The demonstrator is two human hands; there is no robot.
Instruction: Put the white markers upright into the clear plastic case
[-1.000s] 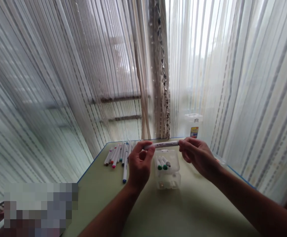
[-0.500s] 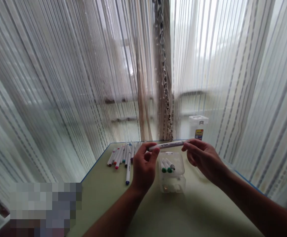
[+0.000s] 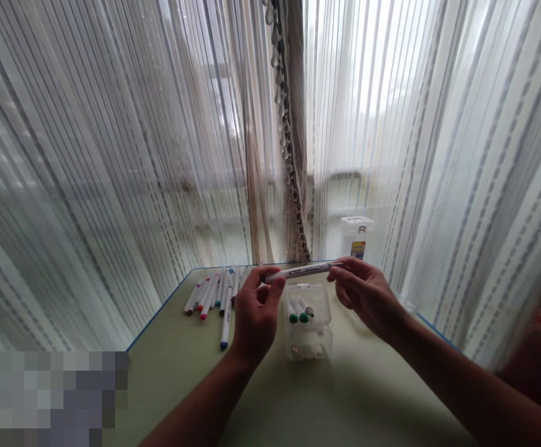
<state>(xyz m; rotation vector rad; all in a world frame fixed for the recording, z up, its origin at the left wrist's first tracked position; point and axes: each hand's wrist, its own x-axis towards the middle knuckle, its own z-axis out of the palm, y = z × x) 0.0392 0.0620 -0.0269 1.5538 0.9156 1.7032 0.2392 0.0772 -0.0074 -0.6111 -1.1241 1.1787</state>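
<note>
I hold a white marker level above the table, one end in each hand. My left hand pinches its left end between thumb and fingers. My right hand pinches the right end with its fingertips. Directly below the marker sits a clear plastic box, open on top, with three markers lying in it, two green-capped and one grey-capped. A row of several loose markers with coloured caps lies on the table to the left of my left hand.
The pale green table has a blue edge and stands against sheer striped curtains on all far sides. A clear lidded container with a label stands at the back right, behind the curtain's edge. A blurred patch fills the lower left corner.
The head view has swung slightly, so everything sits a little further left. Both hands keep the marker in the same level hold above the box.
</note>
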